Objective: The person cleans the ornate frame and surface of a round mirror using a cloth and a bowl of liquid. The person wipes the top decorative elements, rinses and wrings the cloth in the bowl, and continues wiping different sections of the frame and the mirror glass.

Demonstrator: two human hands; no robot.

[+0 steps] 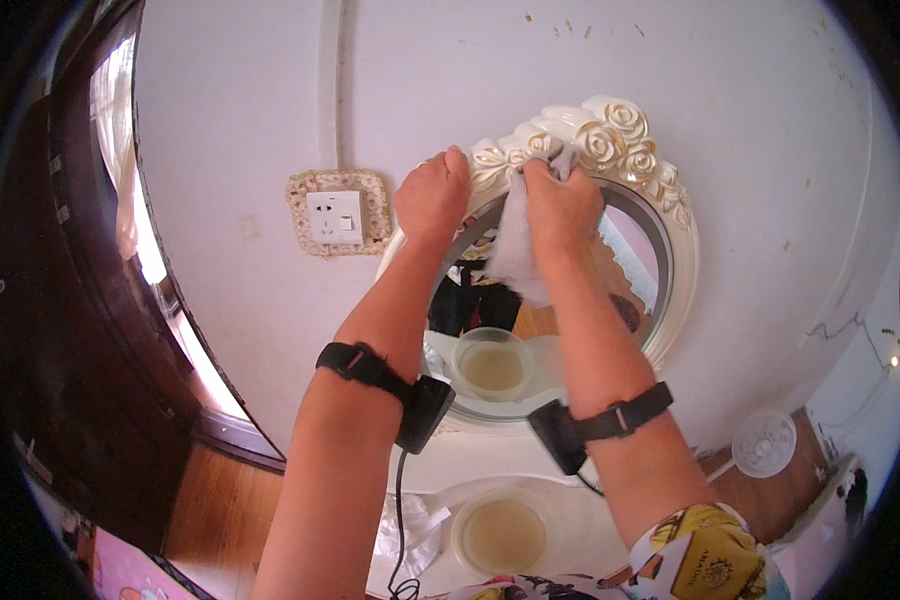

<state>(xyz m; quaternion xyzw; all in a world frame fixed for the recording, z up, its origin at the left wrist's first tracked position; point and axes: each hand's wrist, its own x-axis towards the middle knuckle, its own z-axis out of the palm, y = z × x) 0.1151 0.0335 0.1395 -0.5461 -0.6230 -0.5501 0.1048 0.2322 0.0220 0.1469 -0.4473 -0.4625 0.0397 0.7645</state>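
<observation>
An oval mirror with a cream frame (682,290) stands against the wall, carved roses (610,140) along its top. My left hand (435,195) is closed round the frame's upper left edge, fingers partly hidden behind it. In my right hand (565,205) a grey cloth (513,245) is bunched. The fingers press it to the frame's top, just left of the larger roses, and its loose end hangs over the glass. The glass reflects a bowl and dark clothing. Both forearms wear a black strap (625,415) with a small black device.
Below the mirror, a bowl (460,540) of cloudy liquid sits on the white tabletop beside crumpled white plastic (410,530). A socket (335,218) with a patterned surround is left of the mirror. A black cable (400,500) hangs from the left device. A clear round strainer-like object (765,445) is at right.
</observation>
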